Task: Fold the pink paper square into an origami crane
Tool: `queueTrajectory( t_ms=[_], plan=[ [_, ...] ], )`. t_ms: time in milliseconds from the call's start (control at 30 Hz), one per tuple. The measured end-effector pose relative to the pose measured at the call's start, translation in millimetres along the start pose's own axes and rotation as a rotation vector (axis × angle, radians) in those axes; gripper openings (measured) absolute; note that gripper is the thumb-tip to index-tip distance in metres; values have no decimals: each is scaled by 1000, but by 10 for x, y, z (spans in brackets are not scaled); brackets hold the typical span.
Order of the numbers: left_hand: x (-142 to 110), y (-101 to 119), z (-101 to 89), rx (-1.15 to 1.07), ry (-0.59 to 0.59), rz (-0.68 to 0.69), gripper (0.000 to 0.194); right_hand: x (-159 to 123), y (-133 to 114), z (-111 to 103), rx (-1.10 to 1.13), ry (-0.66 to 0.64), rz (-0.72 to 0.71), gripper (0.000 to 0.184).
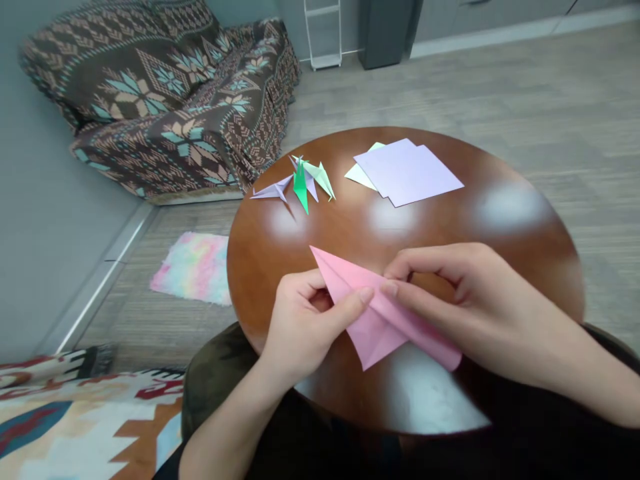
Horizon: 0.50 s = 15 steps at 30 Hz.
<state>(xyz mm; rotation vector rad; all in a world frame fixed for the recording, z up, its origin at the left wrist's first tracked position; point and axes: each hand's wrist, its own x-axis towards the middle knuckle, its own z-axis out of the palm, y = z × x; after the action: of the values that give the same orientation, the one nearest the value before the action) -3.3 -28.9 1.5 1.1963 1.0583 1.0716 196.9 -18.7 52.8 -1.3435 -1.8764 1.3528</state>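
A pink sheet of origami paper point(383, 333), partly folded and creased, is held above the near half of the round table. My left hand point(310, 320) pinches it from the left, thumb on top and the other fingers underneath, partly hidden by the paper. On its upper right edge, my right hand point(450, 293) pinches the paper between thumb and index finger. One sharp corner points up and left, another points down toward me. The right part of the sheet curls over beneath my right hand.
Several folded paper cranes, among them a green crane point(301, 187), stand at the table's far left. Lilac paper sheets point(410, 172) lie over a pale green sheet point(364, 175) at the back. Beyond the brown wooden table point(500, 240) are a patterned sofa point(190, 113) and a fluffy rug point(195, 267).
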Motion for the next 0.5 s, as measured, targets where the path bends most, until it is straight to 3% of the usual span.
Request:
queueTrajectory(
  t_ms=[500],
  plan=[
    [12, 31, 0, 13, 5, 1, 13, -8, 6, -4, 50, -35, 36, 18]
  ],
)
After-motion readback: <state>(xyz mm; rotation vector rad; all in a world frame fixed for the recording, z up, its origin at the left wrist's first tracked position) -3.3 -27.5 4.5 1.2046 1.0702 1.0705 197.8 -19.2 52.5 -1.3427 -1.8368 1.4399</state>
